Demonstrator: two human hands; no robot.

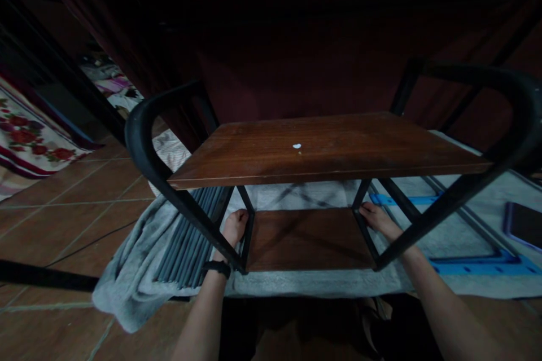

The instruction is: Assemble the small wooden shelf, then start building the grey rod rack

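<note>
A small two-tier shelf rack stands before me, with a wooden top board [322, 144], a wooden lower board [309, 240] and a curved black metal frame [148, 144]. My left hand [235, 228] is closed at the frame's lower left side, its fingertips partly hidden. On the opposite side, my right hand [376, 219] has its fingers closed against the lower right bar. Both hands are outside the frame, below the level of the top board. A small white bit [297, 146] lies on the top board.
The rack rests on a grey blanket [131, 271] over a low surface. Several dark grey tubes [190, 242] lie to the left. Blue strips [474, 266] and a phone [525, 223] lie at right. A dark red curtain [305, 79] hangs behind; tiled floor [71, 220] shows at left.
</note>
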